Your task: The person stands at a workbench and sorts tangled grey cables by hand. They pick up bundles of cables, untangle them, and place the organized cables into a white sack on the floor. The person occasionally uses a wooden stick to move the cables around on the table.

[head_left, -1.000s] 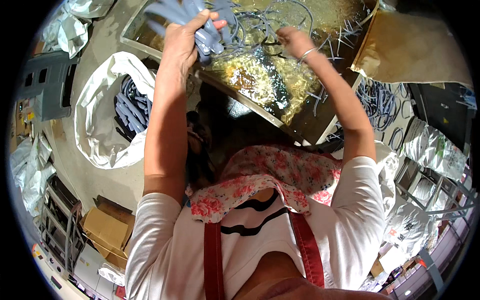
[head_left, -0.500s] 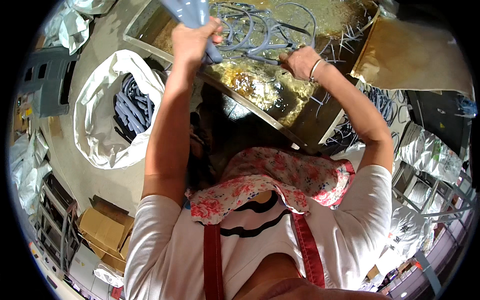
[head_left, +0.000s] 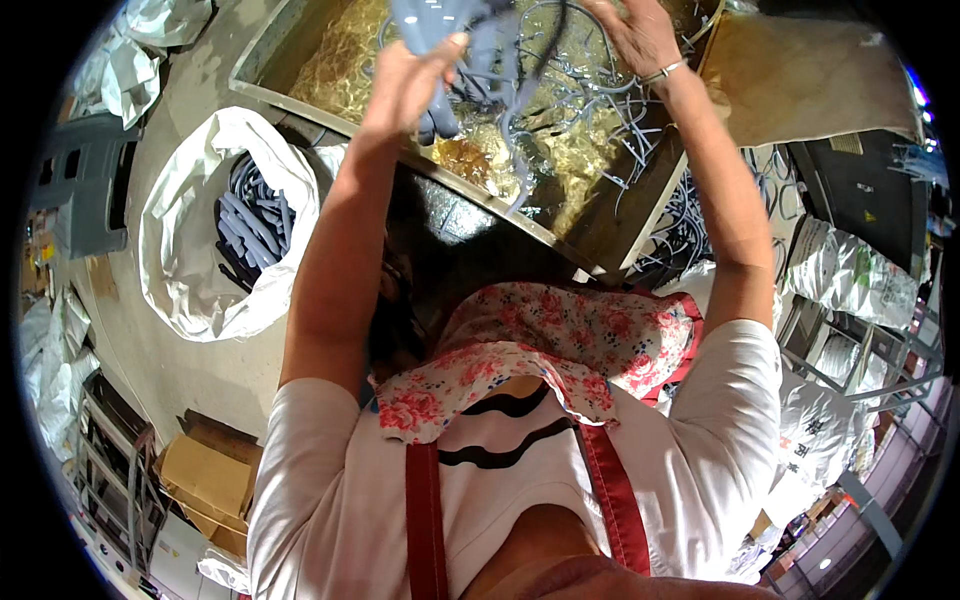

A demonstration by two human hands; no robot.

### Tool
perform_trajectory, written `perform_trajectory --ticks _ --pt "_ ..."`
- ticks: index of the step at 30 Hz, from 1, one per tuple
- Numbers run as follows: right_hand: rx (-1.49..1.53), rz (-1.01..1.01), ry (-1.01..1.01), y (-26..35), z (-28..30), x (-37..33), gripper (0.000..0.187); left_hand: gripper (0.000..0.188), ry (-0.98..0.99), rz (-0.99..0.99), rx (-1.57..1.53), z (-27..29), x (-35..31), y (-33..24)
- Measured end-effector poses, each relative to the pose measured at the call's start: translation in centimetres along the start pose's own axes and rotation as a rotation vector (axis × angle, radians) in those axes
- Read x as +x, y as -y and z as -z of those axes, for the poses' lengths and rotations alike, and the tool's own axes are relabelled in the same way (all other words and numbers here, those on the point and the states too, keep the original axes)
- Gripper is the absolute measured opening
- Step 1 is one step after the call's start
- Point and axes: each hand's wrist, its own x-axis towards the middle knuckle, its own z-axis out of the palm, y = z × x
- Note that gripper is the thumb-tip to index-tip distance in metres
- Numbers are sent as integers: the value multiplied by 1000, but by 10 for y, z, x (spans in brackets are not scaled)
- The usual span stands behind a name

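Observation:
My left hand (head_left: 408, 88) is closed around a bunch of thick grey tubes (head_left: 440, 115), held over a shallow metal-rimmed tank of water. My right hand (head_left: 645, 38) is at the top edge of the view, above the far side of the tank. Its fingertips run out of the picture, so what they grip, if anything, is hidden. Between the hands lies a tangle of thin grey loops and strips (head_left: 565, 75), and a blurred dark strand (head_left: 548, 50) rises from it. One grey strip (head_left: 520, 170) trails down toward the near rim (head_left: 480, 200).
A white sack (head_left: 170, 245) with grey tubes inside (head_left: 250, 230) stands left of the tank. Brown board (head_left: 800, 75) lies at the right corner, above more grey strips (head_left: 680, 215). A grey plastic stool (head_left: 90, 185), a cardboard box (head_left: 205, 480) and white bags (head_left: 850, 275) stand around.
My right hand has moved up and away from the near strips to the top edge. My left hand, still around the tubes, has shifted slightly right and down. The tangle has shifted.

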Motion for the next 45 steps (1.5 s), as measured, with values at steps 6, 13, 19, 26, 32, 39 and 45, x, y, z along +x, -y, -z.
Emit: perform_trajectory --ticks 6,13,19,26,32,39,45 --pt "-348 15 761 -48 -127 -124 31 24 -335 115 -608 31 6 -1" --pt "-689 181 1013 -67 -217 -157 27 20 -414 21 -587 44 13 6" --pt "133 -424 641 -42 -141 -126 40 16 -427 94 -178 22 7 -2" --pt "945 -643 33 67 -107 -75 33 24 -125 185 -167 -29 1 29" --pt "360 -196 184 85 -99 -65 66 24 -24 301 -731 -31 3 40" --pt "721 -415 515 107 -71 -117 81 22 -81 261 -907 -17 17 18" --pt "608 -802 -189 45 -39 -160 24 21 -191 27 -712 13 11 5"
